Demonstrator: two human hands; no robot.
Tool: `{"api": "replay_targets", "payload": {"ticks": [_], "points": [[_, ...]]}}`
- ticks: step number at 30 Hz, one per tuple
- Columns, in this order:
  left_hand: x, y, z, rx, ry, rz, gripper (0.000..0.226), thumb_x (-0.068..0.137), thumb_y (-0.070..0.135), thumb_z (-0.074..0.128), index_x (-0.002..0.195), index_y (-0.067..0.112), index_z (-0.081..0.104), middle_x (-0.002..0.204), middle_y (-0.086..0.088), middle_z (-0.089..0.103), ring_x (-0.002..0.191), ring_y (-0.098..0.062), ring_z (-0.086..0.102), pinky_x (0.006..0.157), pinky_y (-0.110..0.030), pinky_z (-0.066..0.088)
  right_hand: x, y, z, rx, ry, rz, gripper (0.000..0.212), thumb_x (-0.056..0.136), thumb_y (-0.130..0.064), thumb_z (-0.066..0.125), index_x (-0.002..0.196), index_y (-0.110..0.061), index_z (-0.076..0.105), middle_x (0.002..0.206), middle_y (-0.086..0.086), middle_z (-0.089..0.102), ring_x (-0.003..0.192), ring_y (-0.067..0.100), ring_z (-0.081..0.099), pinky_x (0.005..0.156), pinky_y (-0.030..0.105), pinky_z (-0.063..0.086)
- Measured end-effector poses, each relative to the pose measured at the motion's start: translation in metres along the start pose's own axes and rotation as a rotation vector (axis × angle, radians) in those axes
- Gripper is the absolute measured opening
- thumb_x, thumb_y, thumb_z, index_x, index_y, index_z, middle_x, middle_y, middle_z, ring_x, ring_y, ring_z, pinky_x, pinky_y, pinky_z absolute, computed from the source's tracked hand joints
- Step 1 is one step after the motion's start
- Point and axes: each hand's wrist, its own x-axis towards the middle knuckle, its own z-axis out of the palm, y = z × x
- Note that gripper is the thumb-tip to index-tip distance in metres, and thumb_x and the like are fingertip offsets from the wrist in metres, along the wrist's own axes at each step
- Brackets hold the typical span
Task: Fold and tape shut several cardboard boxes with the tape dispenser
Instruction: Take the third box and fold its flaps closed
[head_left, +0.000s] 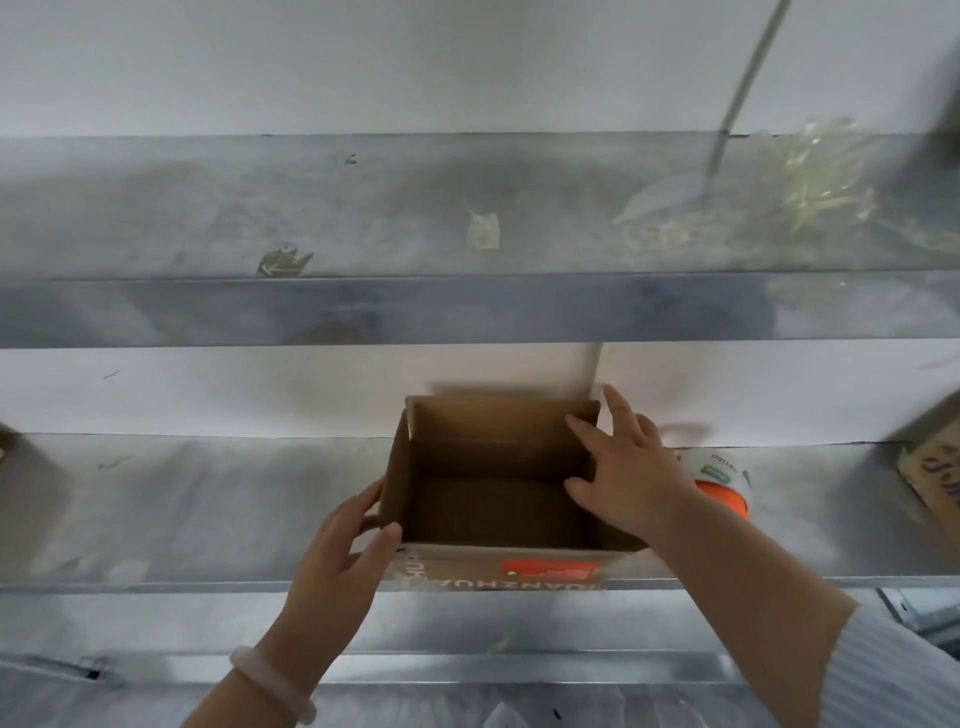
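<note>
While the cardboard box (493, 467) stood open-topped on the metal shelf (208, 509), none of its closing had been done: you could see straight down to its dark floor, and no tape showed along the upper edges. Your left hand (343, 551) held the left wall near the front corner, thumb at the rim, fingers outside. Your right hand (628, 467) lay spread, fingers straight, over the right wall, gripping nothing. Just behind that wrist sat the tape dispenser (722, 483), orange-cored and untouched. Folding and taping seemingly lay ahead; whether the bottom was taped was hidden. Another carton (930, 467) showed far right.
</note>
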Motion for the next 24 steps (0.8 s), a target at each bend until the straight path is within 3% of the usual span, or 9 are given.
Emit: {"api": "replay_targets", "payload": {"ticks": [3,5,7,10,12,15,19,21,24], "points": [[0.003,-0.007,-0.002,0.118,-0.123,0.111,0.048,0.086,0.052,0.055,0.133,0.041,0.047,0.132,0.025,0.049,0.118,0.002,0.051,0.091,-0.019,0.052,0.002,0.000,0.005,-0.018,-0.014,0.014,0.075,0.093,-0.055,0.047,0.153,-0.041,0.005,0.161,-0.001,-0.019,0.149,0.033,0.004,0.116,0.049,0.025],[0.009,-0.018,-0.004,0.239,-0.181,0.176,0.068,0.077,0.073,0.057,0.136,0.042,0.044,0.135,0.036,0.041,0.124,0.002,0.047,0.098,-0.026,0.050,0.002,0.002,0.005,0.033,0.015,0.008,0.071,0.093,-0.053,0.048,0.153,-0.042,0.013,0.162,-0.003,-0.015,0.149,0.031,0.005,0.117,0.047,0.025],[0.019,-0.024,-0.006,0.330,-0.205,0.201,0.077,0.069,0.084,0.052,0.134,0.041,0.050,0.138,0.034,0.042,0.127,-0.002,0.046,0.103,-0.035,0.047,0.004,0.005,0.004,0.181,0.064,0.015,0.060,0.092,-0.047,0.054,0.148,-0.041,0.033,0.162,-0.006,-0.003,0.148,0.028,0.010,0.116,0.046,0.025],[0.031,-0.021,-0.007,0.427,-0.266,0.226,0.076,0.066,0.092,0.040,0.122,0.045,0.059,0.135,0.035,0.044,0.130,0.005,0.037,0.112,-0.034,0.038,0.002,0.011,0.004,0.420,0.167,0.061,0.044,0.091,-0.034,0.062,0.133,-0.039,0.052,0.161,-0.009,0.013,0.146,0.024,0.017,0.116,0.045,0.027],[0.035,-0.020,-0.007,0.521,-0.298,0.244,0.080,0.065,0.096,0.030,0.122,0.047,0.058,0.134,0.039,0.040,0.129,0.012,0.029,0.113,-0.029,0.033,-0.006,0.015,0.007,0.567,0.302,0.115,0.042,0.091,-0.032,0.064,0.131,-0.039,0.053,0.157,-0.008,0.021,0.143,0.023,0.027,0.113,0.043,0.035],[0.038,-0.022,-0.007,0.561,-0.298,0.245,0.081,0.065,0.096,0.027,0.122,0.047,0.058,0.133,0.038,0.042,0.128,0.007,0.032,0.112,-0.035,0.034,-0.024,0.024,0.025,0.860,0.461,0.179,0.047,0.089,-0.036,0.067,0.132,-0.038,0.048,0.141,-0.006,0.041,0.125,0.020,0.048,0.094,0.038,0.052],[0.052,-0.015,-0.009,0.662,-0.379,0.196,0.093,0.060,0.100,0.011,0.139,0.054,0.029,0.133,0.030,0.037,0.132,-0.002,0.025,0.117,-0.036,0.020,-0.043,0.028,0.053,0.999,0.371,0.099,0.073,0.075,-0.067,0.065,0.138,-0.046,0.035,0.133,-0.012,0.051,0.121,0.015,0.055,0.088,0.044,0.057],[0.063,-0.007,-0.010,0.742,-0.451,0.175,0.090,0.058,0.099,0.002,0.138,0.060,0.010,0.137,0.024,0.036,0.134,-0.007,0.022,0.118,-0.036,0.013,-0.046,0.025,0.058,1.051,0.360,0.045,0.083,0.073,-0.057,0.069,0.144,-0.038,0.032,0.133,-0.019,0.049,0.122,0.009,0.054,0.091,0.037,0.057],[0.076,0.003,-0.012,0.810,-0.549,0.178,0.098,0.055,0.100,0.006,0.143,0.057,0.013,0.147,0.028,0.020,0.134,-0.007,0.015,0.119,-0.037,0.010,-0.048,0.020,0.063,0.978,0.318,-0.021,0.077,0.073,-0.049,0.068,0.142,-0.041,0.035,0.132,-0.021,0.047,0.117,0.004,0.055,0.086,0.024,0.056]]}}
